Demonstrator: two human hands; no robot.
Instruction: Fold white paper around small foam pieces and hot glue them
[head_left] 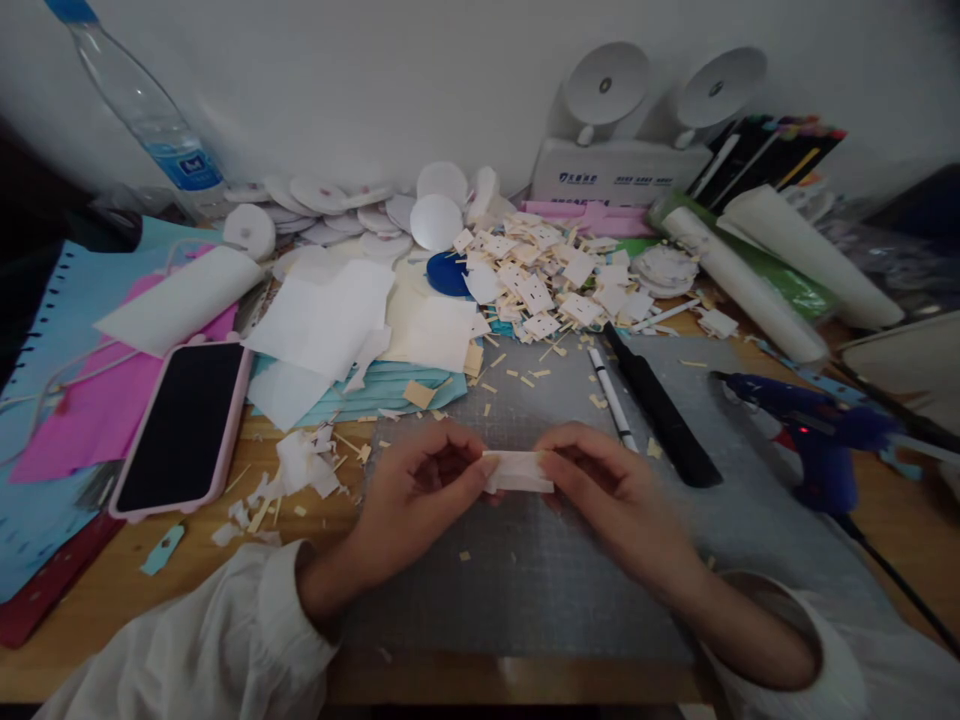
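A small white strip of folded paper (520, 470) is held level above the grey cutting mat (480, 600). My left hand (420, 495) pinches its left end between thumb and fingers. At the other end, my right hand (619, 500) grips it the same way, thumb on top. The fingers behind the strip are partly hidden. Just beyond my right hand lie a white pen (612, 398) and a black cutter-like tool (664, 410). Tiny paper scraps are scattered over the mat.
Cut paper pieces (536, 280) are heaped at the back, beside white discs (322, 195). On the right rests a blue glue gun (817, 425) with a red light lit. A pink-cased phone (184, 430) and paper scraps (304, 465) lie left. A bottle (150, 110) stands behind.
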